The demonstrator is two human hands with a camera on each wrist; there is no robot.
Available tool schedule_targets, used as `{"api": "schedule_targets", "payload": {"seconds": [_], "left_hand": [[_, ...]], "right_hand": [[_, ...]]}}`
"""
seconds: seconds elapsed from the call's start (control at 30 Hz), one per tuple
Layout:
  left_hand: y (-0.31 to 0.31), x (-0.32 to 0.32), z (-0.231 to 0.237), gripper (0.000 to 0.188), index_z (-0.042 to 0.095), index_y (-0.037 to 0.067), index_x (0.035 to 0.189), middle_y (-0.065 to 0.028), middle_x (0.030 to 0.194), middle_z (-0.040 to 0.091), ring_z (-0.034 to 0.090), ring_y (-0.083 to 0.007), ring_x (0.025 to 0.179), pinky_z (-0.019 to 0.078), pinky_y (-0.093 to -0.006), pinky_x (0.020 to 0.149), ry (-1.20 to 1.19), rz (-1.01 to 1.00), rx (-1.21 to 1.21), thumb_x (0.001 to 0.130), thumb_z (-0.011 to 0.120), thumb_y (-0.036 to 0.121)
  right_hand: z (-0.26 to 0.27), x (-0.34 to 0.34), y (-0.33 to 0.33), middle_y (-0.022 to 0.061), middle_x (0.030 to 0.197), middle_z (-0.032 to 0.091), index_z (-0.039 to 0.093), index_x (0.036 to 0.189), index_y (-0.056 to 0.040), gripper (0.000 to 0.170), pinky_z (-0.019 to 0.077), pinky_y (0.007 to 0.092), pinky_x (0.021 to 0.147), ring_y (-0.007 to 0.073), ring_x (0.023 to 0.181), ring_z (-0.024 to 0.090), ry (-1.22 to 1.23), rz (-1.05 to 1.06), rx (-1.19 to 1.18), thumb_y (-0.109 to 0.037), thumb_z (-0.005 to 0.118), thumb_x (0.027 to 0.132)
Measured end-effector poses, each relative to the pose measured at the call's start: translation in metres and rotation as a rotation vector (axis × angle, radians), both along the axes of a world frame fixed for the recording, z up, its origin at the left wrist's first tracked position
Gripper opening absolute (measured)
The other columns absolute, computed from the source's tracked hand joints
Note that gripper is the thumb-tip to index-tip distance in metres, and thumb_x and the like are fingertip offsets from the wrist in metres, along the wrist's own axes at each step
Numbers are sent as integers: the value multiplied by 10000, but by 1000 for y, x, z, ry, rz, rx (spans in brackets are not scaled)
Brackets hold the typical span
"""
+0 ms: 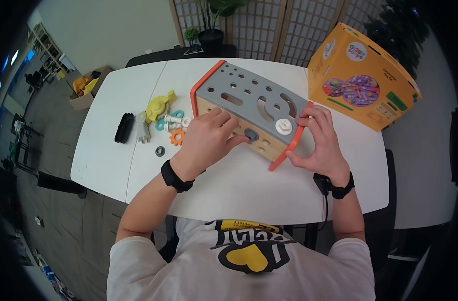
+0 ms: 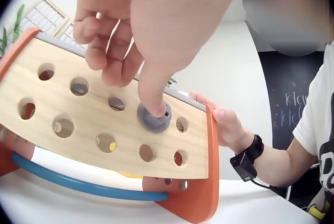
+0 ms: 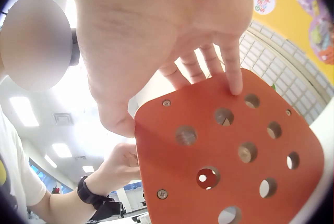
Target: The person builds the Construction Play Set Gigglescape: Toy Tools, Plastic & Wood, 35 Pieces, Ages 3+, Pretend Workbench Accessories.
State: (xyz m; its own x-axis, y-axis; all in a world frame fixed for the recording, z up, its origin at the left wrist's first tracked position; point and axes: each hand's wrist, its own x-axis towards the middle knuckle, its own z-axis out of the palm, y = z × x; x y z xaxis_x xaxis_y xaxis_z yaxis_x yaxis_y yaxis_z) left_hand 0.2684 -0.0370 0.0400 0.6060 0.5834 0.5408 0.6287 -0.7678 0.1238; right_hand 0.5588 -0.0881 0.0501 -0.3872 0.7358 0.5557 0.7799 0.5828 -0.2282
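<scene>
A wooden toy workbench with a grey perforated top and orange end panels stands on the table. The left hand is at its front wooden panel; its thumb presses a grey round piece seated in an upper hole, the other fingers loosely bent near the top edge. The right hand holds the orange end panel, with the thumb on the front edge and the fingers over the top. A white bolt head sits in the grey top near that end.
Left of the workbench lie a yellow toy piece, white bolts, an orange gear, a grey ring, a pale grey piece and a black case. A yellow box stands at the back right.
</scene>
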Motion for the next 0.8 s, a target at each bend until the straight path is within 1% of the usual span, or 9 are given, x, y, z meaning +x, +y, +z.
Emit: {"api": "schedule_targets", "payload": {"seconds": [0.1,0.2,0.3,0.4,0.5,0.53,0.6,0.7,0.8], "left_hand": [[0,-6,3,338,674,74,878,-42,927,665,647,-246,933,545,-365,774,16,-146,60,725,877,297],[-6,-18,16,356,677,97,922,-53,1133,650,592,-264,1116,512,-419,914,91,-151,130,713,886,294],[-10,-35,30,434,667,149,1044,-50,1337,579,515,-272,1276,448,-477,1042,232,-141,127,700,895,284],[-8,-42,33,521,643,224,1177,-46,1462,510,459,-276,1372,406,-502,1117,323,-149,176,711,875,241],[-2,-45,33,551,619,296,1286,-50,1523,469,437,-281,1416,394,-501,1147,461,-161,246,783,795,157],[1,-45,33,546,616,305,1301,-55,1528,466,441,-282,1415,399,-500,1142,514,-170,293,804,767,135],[6,-39,25,527,622,307,1306,-66,1543,453,450,-281,1412,408,-497,1134,456,-224,266,831,720,99],[10,-34,20,518,634,301,1302,-82,1552,449,466,-283,1403,420,-493,1121,388,-269,244,839,695,78],[14,-35,20,497,654,289,1280,-94,1538,469,484,-286,1389,437,-490,1101,389,-284,279,836,697,71]], "right_hand": [[2,9,1,125,1250,533,598,1122,-37,597,477,460,1022,365,1241,487,18,33,-43,-270,860,638],[2,26,3,114,1298,530,591,1176,-50,602,454,445,1079,340,1286,475,70,76,-129,-225,846,660],[4,46,2,136,1468,489,546,1361,-56,690,410,444,1140,347,1393,441,96,97,-252,-171,792,726],[4,66,2,166,1594,399,429,1521,-74,756,369,426,1173,357,1462,397,131,92,-371,-160,721,829],[-8,76,4,207,1560,448,327,1579,-66,717,360,405,1171,378,1437,437,238,47,-343,-186,637,944],[-10,77,3,211,1513,495,339,1566,-51,683,364,401,1167,382,1417,461,268,-35,-458,-205,623,964],[-16,78,3,218,1418,590,363,1540,-22,624,373,391,1158,390,1378,508,330,-196,-687,-242,597,1005],[-25,73,1,211,1328,651,382,1508,11,585,394,405,1142,378,1342,551,262,-182,-960,-230,589,1017],[-38,73,-1,191,1326,655,401,1486,11,578,407,405,1136,349,1335,565,369,-84,-871,-146,634,981]]}}
